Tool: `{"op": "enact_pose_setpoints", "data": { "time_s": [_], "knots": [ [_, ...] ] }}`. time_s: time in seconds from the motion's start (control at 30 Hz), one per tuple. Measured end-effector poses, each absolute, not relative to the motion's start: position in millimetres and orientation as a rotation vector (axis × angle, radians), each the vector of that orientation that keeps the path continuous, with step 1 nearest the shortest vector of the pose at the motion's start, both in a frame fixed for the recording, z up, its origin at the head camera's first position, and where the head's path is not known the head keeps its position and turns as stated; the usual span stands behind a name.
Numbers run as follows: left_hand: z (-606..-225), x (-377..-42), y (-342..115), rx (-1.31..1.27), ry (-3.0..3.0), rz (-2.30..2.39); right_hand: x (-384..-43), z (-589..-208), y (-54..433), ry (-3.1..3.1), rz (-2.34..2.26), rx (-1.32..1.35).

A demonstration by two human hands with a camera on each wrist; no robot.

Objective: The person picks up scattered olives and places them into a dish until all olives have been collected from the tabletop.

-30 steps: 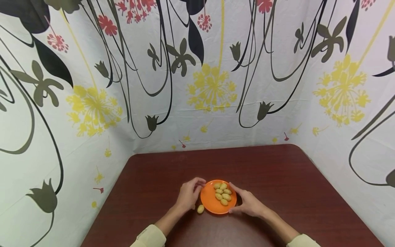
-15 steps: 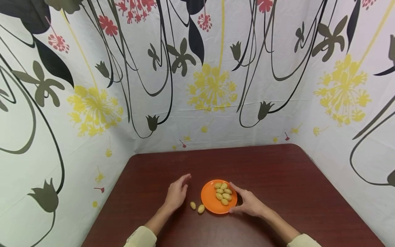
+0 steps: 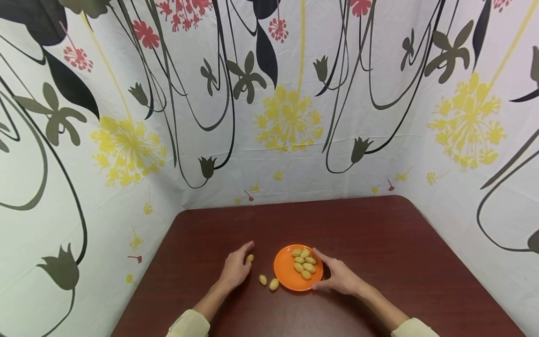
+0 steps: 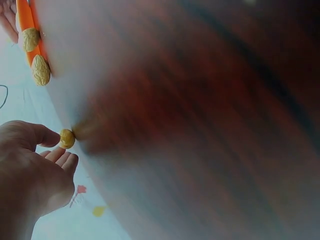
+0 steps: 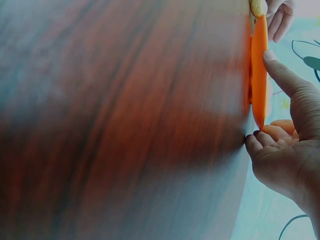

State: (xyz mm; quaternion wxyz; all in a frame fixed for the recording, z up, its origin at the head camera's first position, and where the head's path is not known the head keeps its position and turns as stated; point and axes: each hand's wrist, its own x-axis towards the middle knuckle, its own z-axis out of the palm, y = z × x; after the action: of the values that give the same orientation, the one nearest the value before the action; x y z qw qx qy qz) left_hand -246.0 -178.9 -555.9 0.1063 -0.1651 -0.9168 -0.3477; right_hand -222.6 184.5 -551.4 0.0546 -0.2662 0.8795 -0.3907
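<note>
Several tan, wrinkled, oval walnuts (image 3: pixel 299 260) lie on the right half of an orange plate (image 3: pixel 284 272). My right hand (image 3: pixel 342 278) grips the plate's right side, thumb on the near rim and fingers at the far rim. To the plate's left, my left hand (image 3: pixel 236 267) is low over the table. A single walnut (image 4: pixel 67 138) sits at its thumb tip, pinched between thumb and fingers and close to the tabletop. Two loose walnuts, one left of the plate (image 3: pixel 263 280) and one at its lower-left rim (image 3: pixel 274 284), lie between hand and plate.
The dark red-brown table (image 3: pixel 370 234) has rounded far corners. A white cloth wall (image 3: pixel 290 182) with printed flowers and stems surrounds its back and sides.
My left hand has moved left from the plate's rim, uncovering a second loose walnut. A third walnut now shows at its fingertips. The right hand and plate stay nearly in place.
</note>
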Motion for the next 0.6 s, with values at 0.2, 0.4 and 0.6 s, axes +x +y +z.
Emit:
{"op": "enact_pose_setpoints", "data": {
  "time_s": [0.2,0.4,0.6],
  "knots": [
    [-554.6,-246.0,-179.6,-0.467,-2.733,-1.029,-223.1,-550.5,184.3,2.662,-1.186,-0.811],
    [-553.6,-245.4,-180.2,-0.461,-2.757,-1.022,-222.9,-550.1,184.4,2.667,-1.175,-0.806],
    [-554.0,-244.2,-179.9,-0.457,-2.769,-0.981,-222.5,-549.6,184.2,2.671,-1.174,-0.800]
  ]
}}
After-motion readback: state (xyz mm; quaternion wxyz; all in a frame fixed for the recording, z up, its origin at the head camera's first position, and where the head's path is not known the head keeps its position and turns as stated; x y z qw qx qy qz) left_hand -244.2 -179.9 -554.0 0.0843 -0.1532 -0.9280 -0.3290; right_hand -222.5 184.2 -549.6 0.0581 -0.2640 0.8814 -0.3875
